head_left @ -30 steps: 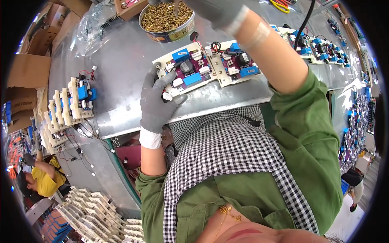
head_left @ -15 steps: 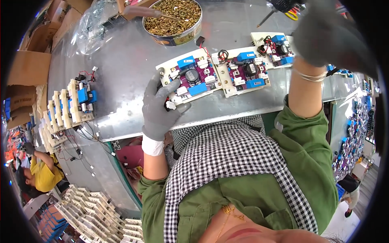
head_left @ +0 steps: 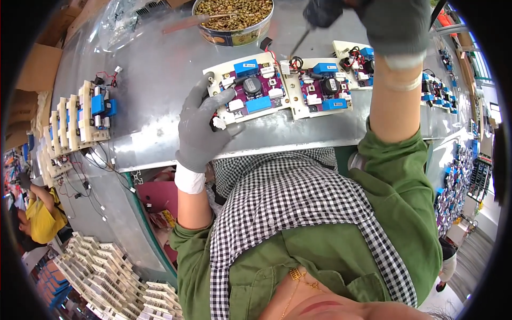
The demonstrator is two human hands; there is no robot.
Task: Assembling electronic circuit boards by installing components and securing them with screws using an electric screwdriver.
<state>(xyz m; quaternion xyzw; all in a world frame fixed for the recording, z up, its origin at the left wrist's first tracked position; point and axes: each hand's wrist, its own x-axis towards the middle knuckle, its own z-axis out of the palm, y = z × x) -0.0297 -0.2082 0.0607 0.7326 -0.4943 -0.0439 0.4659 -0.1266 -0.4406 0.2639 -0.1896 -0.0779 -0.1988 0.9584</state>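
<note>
My left hand (head_left: 201, 127), in a grey glove, grips the left edge of a purple circuit board (head_left: 246, 103) on a cream plastic base, with fingers over its corner. The board carries blue blocks, a round black part and white connectors. A second board of the same kind (head_left: 321, 105) lies against its right side, and a third one (head_left: 358, 70) sits beyond. High at the right, my gloved right hand (head_left: 397, 26) is closed around a black power screwdriver (head_left: 322, 13). Its thin bit points down-left, near the wires between the first two boards. Part of the tool is cut off.
A round tin of brass screws (head_left: 237, 33) stands at the back, with a brown-handled tool (head_left: 186, 23) across its rim. Cream bases with boards (head_left: 80, 114) are stacked at the left. More boards (head_left: 438, 93) lie at the right. A person in yellow (head_left: 45, 216) works far left.
My right hand has swung left, bringing the screwdriver's bit over the boards' far edge. The left hand keeps its hold on the first board. The whole view has shifted slightly.
</note>
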